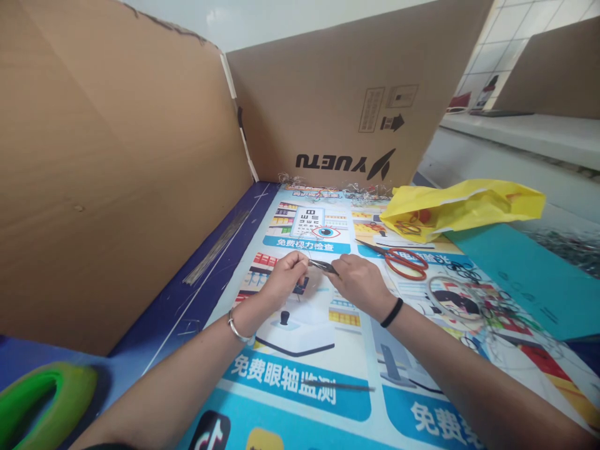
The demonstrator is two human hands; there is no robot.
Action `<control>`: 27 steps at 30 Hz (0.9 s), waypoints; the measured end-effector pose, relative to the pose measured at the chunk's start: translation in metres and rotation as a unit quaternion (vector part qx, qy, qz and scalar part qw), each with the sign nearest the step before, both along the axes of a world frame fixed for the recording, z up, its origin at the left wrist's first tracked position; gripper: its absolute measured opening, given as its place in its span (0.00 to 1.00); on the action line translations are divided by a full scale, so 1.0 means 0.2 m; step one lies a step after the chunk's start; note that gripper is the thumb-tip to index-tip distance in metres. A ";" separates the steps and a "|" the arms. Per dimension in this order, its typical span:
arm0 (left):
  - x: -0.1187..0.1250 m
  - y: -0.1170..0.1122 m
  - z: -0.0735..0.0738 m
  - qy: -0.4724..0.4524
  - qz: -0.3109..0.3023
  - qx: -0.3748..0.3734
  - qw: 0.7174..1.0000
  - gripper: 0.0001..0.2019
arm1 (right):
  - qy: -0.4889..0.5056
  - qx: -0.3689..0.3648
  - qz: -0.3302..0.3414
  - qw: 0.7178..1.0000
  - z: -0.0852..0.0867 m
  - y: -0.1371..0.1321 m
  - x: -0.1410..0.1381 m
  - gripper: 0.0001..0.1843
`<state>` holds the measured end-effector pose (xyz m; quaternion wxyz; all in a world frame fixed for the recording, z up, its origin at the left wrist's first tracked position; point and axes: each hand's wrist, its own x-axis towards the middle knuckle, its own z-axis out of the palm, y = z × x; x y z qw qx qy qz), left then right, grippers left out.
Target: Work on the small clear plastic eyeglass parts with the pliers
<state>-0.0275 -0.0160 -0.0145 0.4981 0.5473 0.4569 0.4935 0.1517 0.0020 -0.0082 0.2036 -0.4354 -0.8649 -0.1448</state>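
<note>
Green ring (77,389), edge-cropped; pliers (323,266) half-hidden in right hand (363,284).

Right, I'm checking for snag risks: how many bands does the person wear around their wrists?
2: a round silver metal bangle just behind the left hand, and a round black band just behind the right hand. None seems hidden.

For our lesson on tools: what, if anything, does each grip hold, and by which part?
Right-hand grip: dark-handled metal pliers, by the handles. Left-hand grip: closed; anything pinched is too small to tell.
</note>
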 end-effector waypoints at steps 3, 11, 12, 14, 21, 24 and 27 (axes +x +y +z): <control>0.00 0.00 0.01 -0.020 -0.006 -0.011 1.000 0.06 | -0.002 0.009 0.010 1.000 0.00 0.01 0.01 0.14; 0.00 0.00 0.02 -0.047 -0.027 -0.030 0.998 0.07 | -0.011 0.022 0.033 0.999 0.02 0.02 0.03 0.14; 0.00 0.00 0.02 -0.048 -0.027 -0.030 0.998 0.07 | -0.012 0.018 0.035 0.999 0.02 0.03 0.03 0.14; 0.00 0.00 0.01 -0.048 -0.026 -0.029 0.998 0.07 | -0.013 0.010 0.036 0.999 0.02 0.03 0.03 0.14; 0.00 0.01 0.01 -0.034 -0.022 -0.023 0.999 0.07 | -0.013 0.025 0.031 0.999 0.00 0.03 0.02 0.14; 0.00 0.00 0.01 -0.041 -0.021 -0.019 0.999 0.07 | -0.016 0.042 0.030 0.999 -0.01 0.02 0.02 0.15; 0.01 -0.01 0.01 -0.046 -0.011 -0.017 0.999 0.07 | -0.024 0.056 0.028 0.998 0.00 0.02 0.02 0.14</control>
